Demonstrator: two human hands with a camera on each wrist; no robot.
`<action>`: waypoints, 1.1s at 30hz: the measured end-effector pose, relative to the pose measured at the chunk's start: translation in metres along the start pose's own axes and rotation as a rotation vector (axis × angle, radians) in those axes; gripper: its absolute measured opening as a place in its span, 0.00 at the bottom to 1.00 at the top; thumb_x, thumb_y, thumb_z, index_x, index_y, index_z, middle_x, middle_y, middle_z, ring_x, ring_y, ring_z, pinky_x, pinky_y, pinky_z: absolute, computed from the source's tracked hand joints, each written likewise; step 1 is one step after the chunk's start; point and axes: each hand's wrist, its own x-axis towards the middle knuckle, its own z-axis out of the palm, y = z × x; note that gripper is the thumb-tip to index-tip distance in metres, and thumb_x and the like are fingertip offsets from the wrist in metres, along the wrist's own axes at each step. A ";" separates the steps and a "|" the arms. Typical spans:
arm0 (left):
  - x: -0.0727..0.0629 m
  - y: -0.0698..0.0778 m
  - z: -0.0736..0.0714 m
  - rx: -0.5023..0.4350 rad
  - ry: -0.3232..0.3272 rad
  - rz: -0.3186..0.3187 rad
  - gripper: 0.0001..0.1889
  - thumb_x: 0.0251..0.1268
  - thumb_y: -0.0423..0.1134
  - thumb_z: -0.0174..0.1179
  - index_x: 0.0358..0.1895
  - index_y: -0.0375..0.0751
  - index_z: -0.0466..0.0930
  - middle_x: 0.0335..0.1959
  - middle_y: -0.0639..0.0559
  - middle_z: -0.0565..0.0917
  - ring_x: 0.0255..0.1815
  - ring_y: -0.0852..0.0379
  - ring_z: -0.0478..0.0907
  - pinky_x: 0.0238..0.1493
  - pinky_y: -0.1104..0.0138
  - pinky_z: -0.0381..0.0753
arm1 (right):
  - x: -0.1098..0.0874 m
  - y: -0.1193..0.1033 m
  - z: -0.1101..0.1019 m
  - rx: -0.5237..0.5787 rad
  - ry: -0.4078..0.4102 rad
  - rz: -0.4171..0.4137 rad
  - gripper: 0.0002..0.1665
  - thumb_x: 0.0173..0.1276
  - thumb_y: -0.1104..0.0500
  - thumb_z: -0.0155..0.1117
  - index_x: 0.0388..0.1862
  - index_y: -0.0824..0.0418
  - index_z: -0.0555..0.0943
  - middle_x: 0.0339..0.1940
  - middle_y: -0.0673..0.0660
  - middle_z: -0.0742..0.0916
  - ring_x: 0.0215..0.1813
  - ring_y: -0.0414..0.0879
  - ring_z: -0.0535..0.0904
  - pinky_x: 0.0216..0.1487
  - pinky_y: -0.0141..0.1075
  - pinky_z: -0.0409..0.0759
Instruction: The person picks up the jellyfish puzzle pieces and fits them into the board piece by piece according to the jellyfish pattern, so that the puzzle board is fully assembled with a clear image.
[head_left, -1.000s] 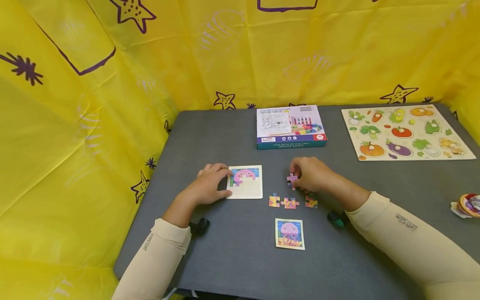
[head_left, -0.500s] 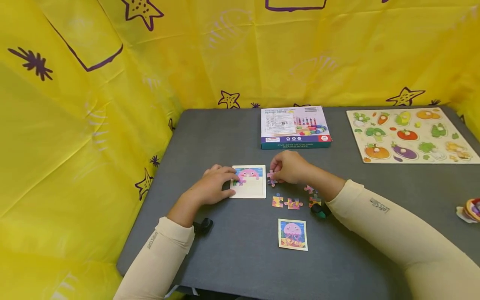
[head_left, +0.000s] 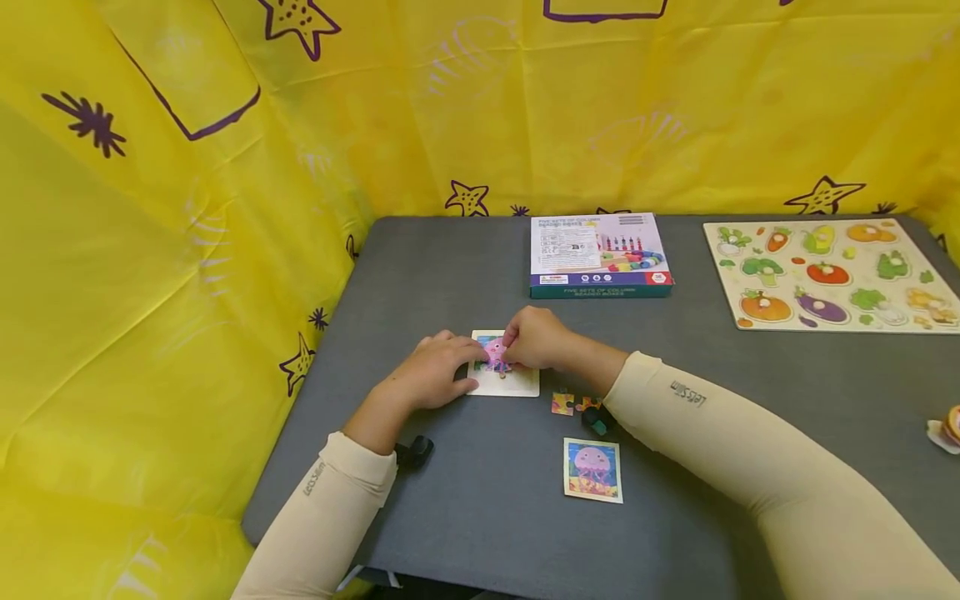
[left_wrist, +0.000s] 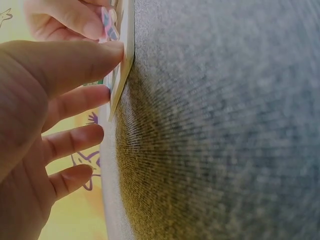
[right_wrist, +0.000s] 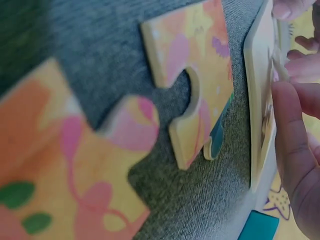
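Observation:
A pale square puzzle tray [head_left: 519, 386] lies on the grey table, its upper part filled with a pink jellyfish picture. My left hand [head_left: 431, 372] rests at the tray's left side, thumb and index fingertip at its edge and the other fingers spread loosely. Over the tray, my right hand [head_left: 537, 340] pinches a pink-and-blue jigsaw piece [left_wrist: 109, 26] between thumb and fingers, close above the partly filled picture. Right of the tray lie loose yellow-and-pink jigsaw pieces [right_wrist: 45, 165], partly hidden by the right wrist in the head view. Nearer the body is a jellyfish picture card [head_left: 592, 472].
Behind the tray stands a flat toy box [head_left: 600, 257]. A wooden vegetable peg board [head_left: 832, 275] lies at the back right, and a small colourful round object [head_left: 951, 425] sits at the right edge. Yellow printed cloth [head_left: 420, 108] encloses the table's back and left side.
My right hand has carried the jigsaw piece leftward from beside the loose pieces to over the tray. My left hand keeps its place at the tray's edge; the head view has shifted slightly.

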 end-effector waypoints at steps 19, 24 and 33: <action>0.000 0.006 -0.003 0.098 -0.030 0.001 0.19 0.73 0.46 0.62 0.64 0.61 0.83 0.68 0.52 0.78 0.64 0.47 0.72 0.59 0.51 0.70 | 0.010 -0.004 -0.009 -0.263 0.036 -0.058 0.08 0.62 0.58 0.73 0.23 0.56 0.87 0.26 0.52 0.87 0.32 0.47 0.81 0.28 0.33 0.76; 0.002 0.007 -0.003 0.108 -0.025 -0.002 0.19 0.72 0.46 0.62 0.63 0.62 0.83 0.68 0.52 0.79 0.64 0.47 0.72 0.59 0.51 0.70 | 0.008 -0.003 -0.014 -0.281 0.050 -0.082 0.07 0.60 0.58 0.74 0.24 0.55 0.87 0.25 0.51 0.86 0.32 0.47 0.80 0.29 0.34 0.76; 0.001 0.006 -0.001 0.052 -0.017 0.009 0.20 0.72 0.42 0.62 0.64 0.59 0.82 0.66 0.50 0.77 0.62 0.46 0.72 0.62 0.50 0.69 | -0.030 0.026 -0.051 -0.362 0.046 -0.149 0.05 0.69 0.56 0.69 0.36 0.54 0.89 0.34 0.51 0.88 0.38 0.49 0.80 0.43 0.44 0.79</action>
